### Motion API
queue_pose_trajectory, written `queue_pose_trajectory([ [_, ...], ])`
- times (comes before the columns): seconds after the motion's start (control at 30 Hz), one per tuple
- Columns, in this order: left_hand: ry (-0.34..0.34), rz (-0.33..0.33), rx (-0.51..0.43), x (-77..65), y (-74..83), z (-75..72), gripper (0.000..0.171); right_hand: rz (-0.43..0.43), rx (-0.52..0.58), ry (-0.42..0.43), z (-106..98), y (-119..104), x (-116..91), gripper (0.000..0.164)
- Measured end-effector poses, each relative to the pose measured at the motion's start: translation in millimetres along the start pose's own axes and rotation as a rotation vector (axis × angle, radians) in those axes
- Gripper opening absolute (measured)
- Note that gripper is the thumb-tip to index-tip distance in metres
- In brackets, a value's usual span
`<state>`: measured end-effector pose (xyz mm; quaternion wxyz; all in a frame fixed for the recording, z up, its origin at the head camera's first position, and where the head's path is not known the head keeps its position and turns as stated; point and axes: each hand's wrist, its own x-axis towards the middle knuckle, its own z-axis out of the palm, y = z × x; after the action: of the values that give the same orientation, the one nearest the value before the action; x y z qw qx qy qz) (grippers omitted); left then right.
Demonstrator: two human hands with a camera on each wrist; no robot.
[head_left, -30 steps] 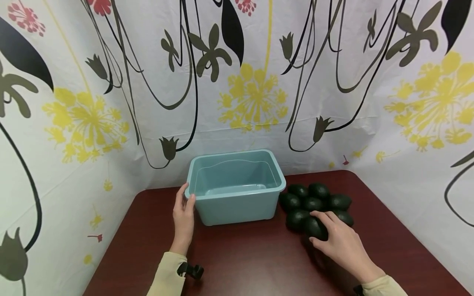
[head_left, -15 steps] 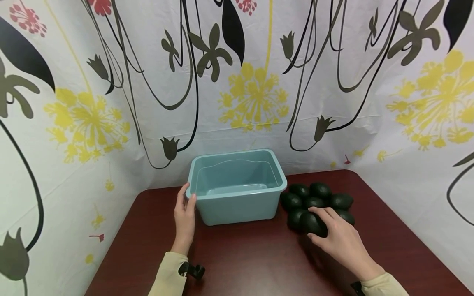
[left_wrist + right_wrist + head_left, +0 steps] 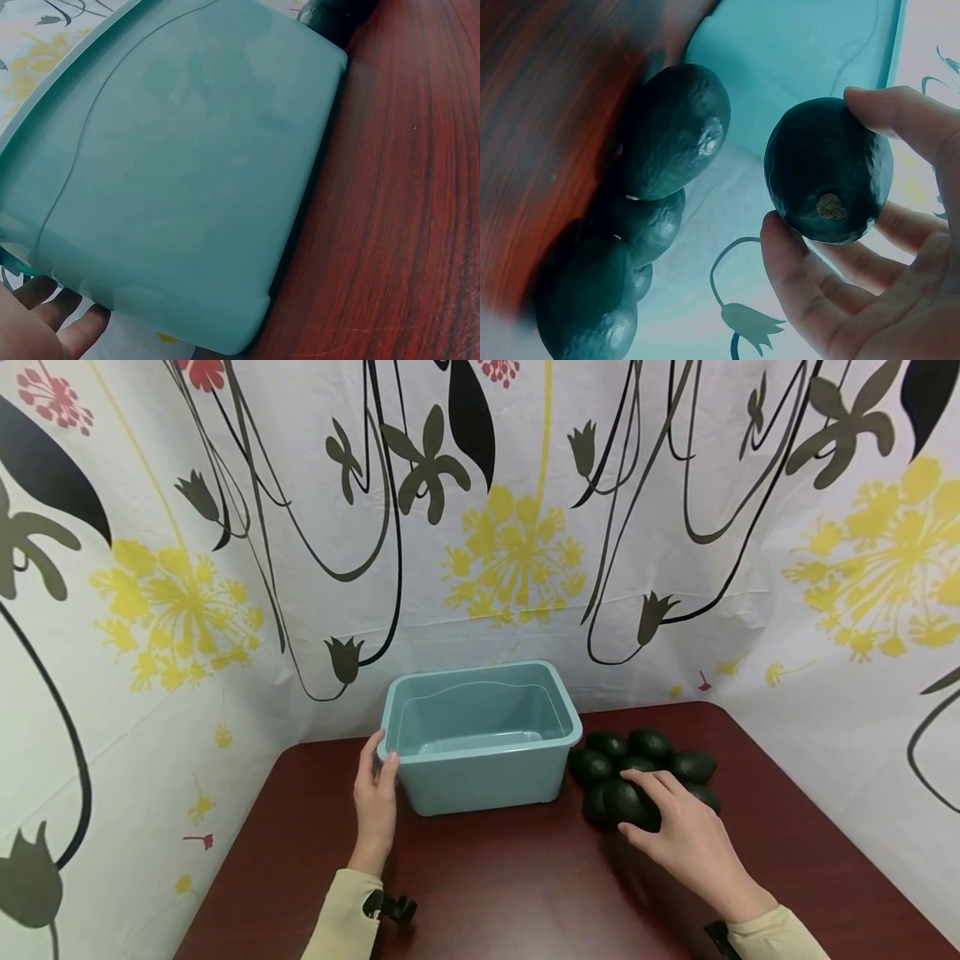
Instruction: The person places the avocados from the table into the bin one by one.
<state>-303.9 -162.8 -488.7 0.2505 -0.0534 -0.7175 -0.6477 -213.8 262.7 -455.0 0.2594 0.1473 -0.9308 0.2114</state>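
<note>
My right hand [image 3: 693,839] holds a dark green avocado [image 3: 829,169] between thumb and fingers, its stem scar facing the right wrist camera. This avocado is raised close over the others on the table. Several more avocados [image 3: 590,767] lie bunched beside the bin, partly covered by the hand. A light blue plastic bin [image 3: 480,781] stands upright at the back of the table, with nothing inside the part that shows. At its left front corner my left hand [image 3: 373,810] grips the bin, the thumb by the rim and the fingertips [image 3: 86,326] against the short side.
The dark red wooden table [image 3: 480,885] reaches a white flower-printed cloth [image 3: 480,635] that hangs behind and at both sides. The avocados sit close against the bin's right side. Both wrists carry black straps [image 3: 386,906].
My right hand has lifted the avocado slightly and moved it a little up and to the left in the head view. The left hand stays at the bin's corner.
</note>
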Motion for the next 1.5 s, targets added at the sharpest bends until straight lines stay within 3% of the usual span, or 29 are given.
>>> queue_pose_trajectory([
  [0.93, -0.013, -0.031, -0.011, 0.9, -0.3, -0.4, 0.048, -0.032, 0.018, 0.032, 0.2, -7.5, 9.0, 0.07],
  [1.2, 0.012, -0.017, 0.015, -1.3, -1.4, -1.0, 0.047, -0.041, 0.031, 0.03, 1.5, -11.4, 10.1, 0.07],
  [1.37, -0.007, -0.007, -0.011, -1.7, -2.5, -1.5, 0.047, -0.041, 0.042, 0.03, 0.6, -13.7, 11.3, 0.072],
  [1.5, -0.034, -0.022, -0.025, -5.6, 16.1, -1.4, 0.049, -0.042, 0.063, 0.032, -1.4, -14.2, 13.7, 0.073],
])
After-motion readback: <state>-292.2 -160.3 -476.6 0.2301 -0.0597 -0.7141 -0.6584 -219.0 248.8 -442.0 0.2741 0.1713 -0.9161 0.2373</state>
